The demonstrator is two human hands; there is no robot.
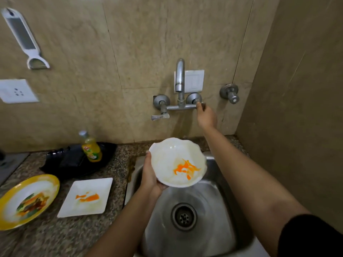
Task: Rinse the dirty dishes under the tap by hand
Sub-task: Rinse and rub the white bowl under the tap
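My left hand (151, 176) grips a white scalloped bowl (177, 162) by its left rim, tilted above the steel sink (219, 210). Orange smears lie inside the bowl. My right hand (206, 115) reaches up to the wall and closes on the right handle of the tap (180, 78). No water is seen running from the spout. On the counter to the left lie a white square plate (87, 197) with orange residue and a yellow-rimmed round plate (27, 200) with food remains.
A yellow dish soap bottle (91, 147) stands on a black tray (74, 160) at the back of the granite counter. A second valve (230, 92) sticks out right of the tap. A grater-peeler (24, 38) and a socket (16, 90) are on the wall.
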